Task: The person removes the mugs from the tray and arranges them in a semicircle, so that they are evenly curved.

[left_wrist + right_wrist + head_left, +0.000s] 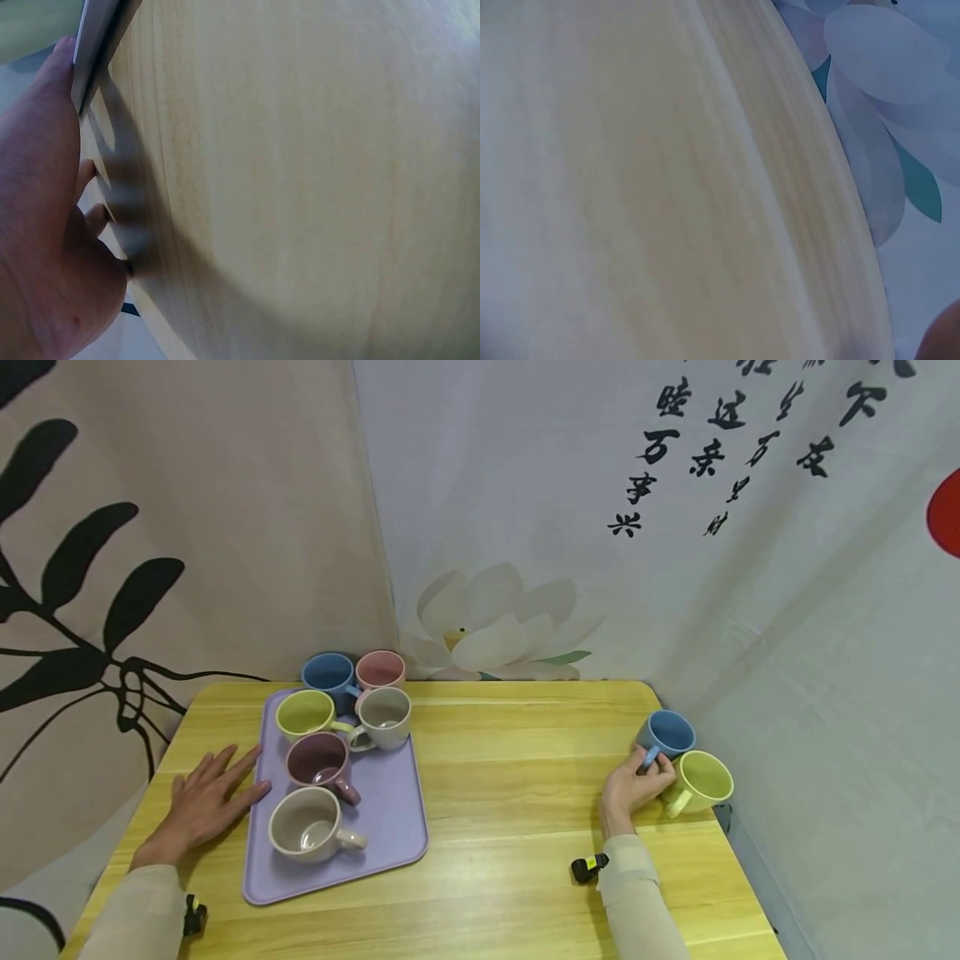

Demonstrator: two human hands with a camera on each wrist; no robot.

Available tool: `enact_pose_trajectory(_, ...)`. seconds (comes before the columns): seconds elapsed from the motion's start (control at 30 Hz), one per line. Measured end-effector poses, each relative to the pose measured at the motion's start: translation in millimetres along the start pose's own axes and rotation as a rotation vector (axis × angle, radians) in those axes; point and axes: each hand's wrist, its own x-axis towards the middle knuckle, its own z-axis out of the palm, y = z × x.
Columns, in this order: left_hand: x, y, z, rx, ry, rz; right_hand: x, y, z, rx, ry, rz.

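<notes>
Handle [652,757] of one blue mug [670,732] sits between the thumb and fingers [664,766] of the right hand [632,787], which are drawn together and pinch it in the head view; the right wrist view leaves the grip out. The mug's bowl lies just beyond those fingertips, on the side away from the wrist, its axis about upright and its handle turned back toward the palm. Whether its base touches the desk [510,793] cannot be told. A yellow-green mug [701,781] stands just to the right of the same fingers, its handle facing back toward the person.

The right hand is by far the nearer to this pair. The left hand [202,806] is well apart on the other side, its fingers spread and gripping no mug, forefinger and thumb at the left edge of a purple tray [390,835]. The tray lies directly right of the left fingers, between the two hands. Nearest the left thumb are a beige mug [303,822] and a mauve mug [318,758]; farther off, beyond the forefinger, stand a lime mug [305,712], a grey mug [386,718], a second blue mug [327,672] and a pink mug [380,668], the last partly hidden.
</notes>
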Motion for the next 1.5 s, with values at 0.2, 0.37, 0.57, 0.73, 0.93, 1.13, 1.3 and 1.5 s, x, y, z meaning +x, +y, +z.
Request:
enact_pose_trajectory(0.2, 0.9, -1.7, -0.2, 0.006, -0.006, -0.001, -6.4, -6.0, -8.5, -0.030, -0.019, 0.029)
enact_pose_trajectory(0.37, 2.6, -3.2, -0.1, 0.001, -0.006, 0.002, -13.9, -10.4, -20.8, -0.060, -0.081, 0.038)
enact_pose_trajectory(0.57, 2.6, -2.8, -0.6, -0.002, -0.007, -0.003, -22.5, -19.0, -33.3, -0.071, -0.156, 0.032)
enact_pose_trajectory(0.73, 2.3, -4.0, 0.7, -0.005, -0.003, 0.001, -28.1, -26.5, -35.7, -0.102, -0.182, -0.054)
enact_pose_trajectory(0.93, 0.8, -2.6, 0.2, -0.002, -0.005, -0.006, -38.7, -34.4, -32.7, -0.109, -0.199, -0.202)
enact_pose_trajectory(1.13, 0.2, 0.4, -1.5, -0.004, -0.006, 0.000, -54.3, -43.2, -27.0, -0.131, -0.339, -0.282)
enact_pose_trajectory(1.3, 0.8, 0.1, -1.9, -0.003, -0.007, 0.000, -74.6, -45.3, -20.8, -0.144, -0.538, -0.378)
enact_pose_trajectory(1.5, 0.8, 1.8, -3.5, 0.012, -0.027, -0.022, -103.3, -45.0, -11.3, -0.138, -0.815, -0.422)
